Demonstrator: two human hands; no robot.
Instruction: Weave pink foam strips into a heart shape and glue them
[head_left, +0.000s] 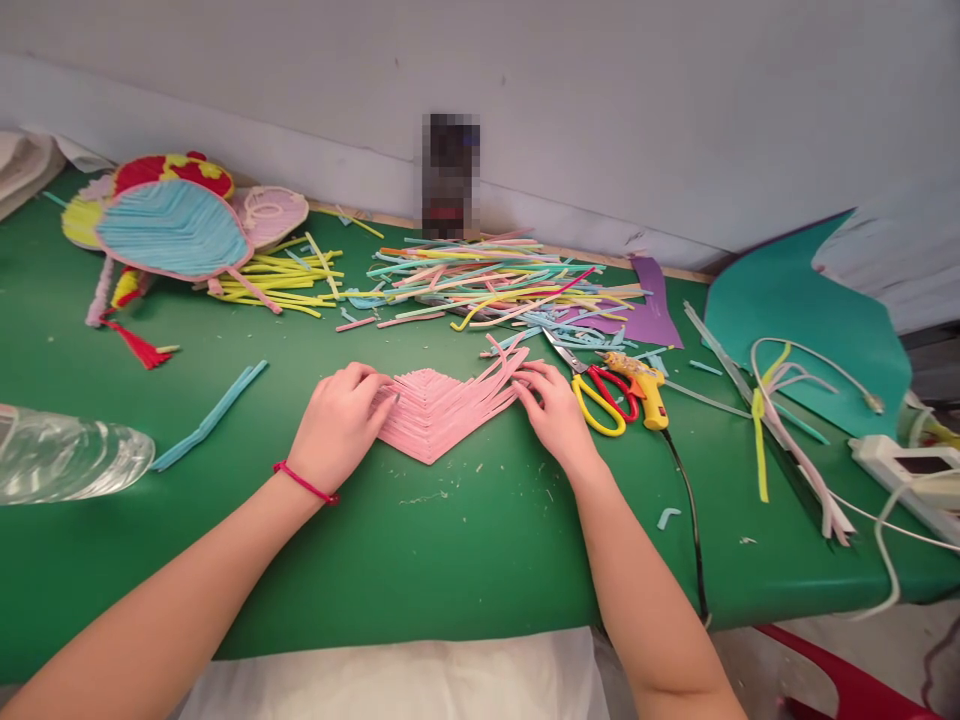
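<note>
A pink chevron-shaped panel of pipe cleaners point(429, 415) lies on the green table in front of me, with a seam down its middle. Its left side is trimmed close, while on the right the strands fan out in loose ends. My left hand point(336, 418) grips the left edge between thumb and fingers. With thumb and fingers around the loose ends, my right hand point(556, 412) holds the right side. Just beyond that hand lie scissors point(600, 395) with yellow and red handles and a yellow glue gun point(637, 385).
Loose coloured pipe cleaners point(480, 285) are heaped at the back. Finished fan-shaped pieces point(176, 228) lie at left, above a clear bottle point(71, 455) and blue pipe cleaners point(210, 415). A teal sheet point(810, 320), a white power strip point(911, 475) and the glue gun's black cord point(690, 520) occupy the right.
</note>
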